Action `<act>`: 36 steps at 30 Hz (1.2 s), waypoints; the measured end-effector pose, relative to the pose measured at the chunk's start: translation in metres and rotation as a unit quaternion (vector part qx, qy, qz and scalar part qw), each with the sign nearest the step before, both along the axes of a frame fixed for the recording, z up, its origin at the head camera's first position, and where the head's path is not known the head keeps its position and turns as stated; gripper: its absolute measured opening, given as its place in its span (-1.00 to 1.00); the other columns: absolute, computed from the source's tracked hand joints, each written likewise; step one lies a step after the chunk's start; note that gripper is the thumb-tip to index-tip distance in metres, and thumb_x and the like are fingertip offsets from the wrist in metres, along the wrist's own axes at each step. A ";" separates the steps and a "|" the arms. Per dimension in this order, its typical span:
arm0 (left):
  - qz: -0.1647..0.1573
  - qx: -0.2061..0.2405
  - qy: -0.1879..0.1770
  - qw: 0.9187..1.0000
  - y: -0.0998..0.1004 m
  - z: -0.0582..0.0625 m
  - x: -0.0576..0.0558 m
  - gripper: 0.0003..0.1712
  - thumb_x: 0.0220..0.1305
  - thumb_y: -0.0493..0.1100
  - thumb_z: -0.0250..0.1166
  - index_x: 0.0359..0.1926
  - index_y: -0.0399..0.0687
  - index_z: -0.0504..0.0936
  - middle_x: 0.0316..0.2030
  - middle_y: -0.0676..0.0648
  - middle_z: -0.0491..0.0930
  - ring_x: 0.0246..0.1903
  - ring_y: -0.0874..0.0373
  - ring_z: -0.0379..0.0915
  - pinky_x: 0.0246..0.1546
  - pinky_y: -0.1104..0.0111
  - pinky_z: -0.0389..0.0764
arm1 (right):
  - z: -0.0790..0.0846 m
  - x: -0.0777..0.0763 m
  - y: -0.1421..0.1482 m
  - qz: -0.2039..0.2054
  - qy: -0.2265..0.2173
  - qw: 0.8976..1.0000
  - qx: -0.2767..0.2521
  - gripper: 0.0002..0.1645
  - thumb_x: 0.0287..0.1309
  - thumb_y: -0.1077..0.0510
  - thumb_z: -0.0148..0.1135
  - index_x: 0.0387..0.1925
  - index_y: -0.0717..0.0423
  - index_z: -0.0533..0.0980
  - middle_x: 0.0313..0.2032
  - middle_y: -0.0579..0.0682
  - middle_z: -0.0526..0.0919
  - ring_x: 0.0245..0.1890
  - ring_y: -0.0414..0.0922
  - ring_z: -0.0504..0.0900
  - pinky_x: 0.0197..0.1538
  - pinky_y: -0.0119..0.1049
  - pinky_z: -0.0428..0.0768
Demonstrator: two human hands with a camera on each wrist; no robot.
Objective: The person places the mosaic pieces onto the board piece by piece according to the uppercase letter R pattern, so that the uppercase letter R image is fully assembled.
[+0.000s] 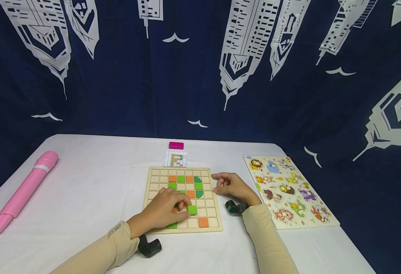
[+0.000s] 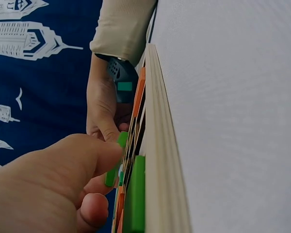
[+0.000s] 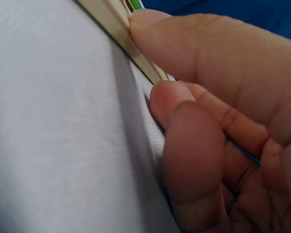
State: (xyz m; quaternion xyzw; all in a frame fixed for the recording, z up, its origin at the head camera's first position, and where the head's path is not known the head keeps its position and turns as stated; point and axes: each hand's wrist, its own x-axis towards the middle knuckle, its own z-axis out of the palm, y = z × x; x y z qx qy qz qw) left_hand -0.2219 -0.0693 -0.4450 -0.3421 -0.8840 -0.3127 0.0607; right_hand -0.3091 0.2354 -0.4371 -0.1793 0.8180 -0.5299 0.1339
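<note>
A wooden grid board [image 1: 213, 222] lies on the white table, with orange, light green and dark green tiles in some of its squares. My left hand [image 1: 164, 208] is over the board's lower middle and pinches a light green square tile [image 1: 192, 210] between thumb and fingers. In the left wrist view that tile [image 2: 110, 176] stands tilted against the board's face. Some tiles under the left hand are hidden. At the board's right edge is my right hand [image 1: 234, 186], index finger stretched to the upper corner and thumb [image 3: 155, 29] right at the rim.
Behind the board lie a card with a printed coloured grid [image 1: 175, 158] and a magenta box [image 1: 176, 145]. An animal puzzle board [image 1: 303, 222] is on the right. A long pink tube [image 1: 26, 191] with a white band lies at the left.
</note>
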 end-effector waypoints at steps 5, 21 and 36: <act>-0.008 -0.010 0.002 1.000 0.000 -0.001 0.000 -0.86 0.28 -0.08 0.51 -0.20 0.13 0.71 -0.48 0.31 0.38 -0.20 0.28 0.37 0.04 0.17 0.33 | 0.000 0.001 -0.001 -0.003 -0.001 1.000 0.003 -0.28 0.18 0.41 0.49 0.34 0.55 0.47 -0.36 -0.10 0.58 -0.48 -0.27 0.40 -0.37 -0.46 0.43; -0.003 -0.007 0.000 1.000 -0.001 -0.001 0.001 -0.84 0.26 -0.06 0.57 -0.19 0.11 0.77 -0.48 0.33 0.39 -0.22 0.31 0.35 0.02 0.18 0.32 | 0.000 0.000 0.000 -0.002 -0.001 1.000 0.002 -0.28 0.18 0.40 0.49 0.34 0.55 0.47 -0.36 -0.08 0.58 -0.48 -0.25 0.41 -0.38 -0.46 0.42; 0.012 -0.001 0.011 1.000 0.000 0.001 0.004 -0.83 0.20 -0.03 0.60 -0.18 0.13 0.86 -0.54 0.36 0.38 -0.25 0.31 0.33 -0.05 0.22 0.31 | 0.001 0.002 0.000 -0.001 -0.004 1.000 -0.003 -0.28 0.19 0.40 0.48 0.36 0.55 0.46 -0.35 -0.08 0.58 -0.48 -0.26 0.41 -0.38 -0.46 0.42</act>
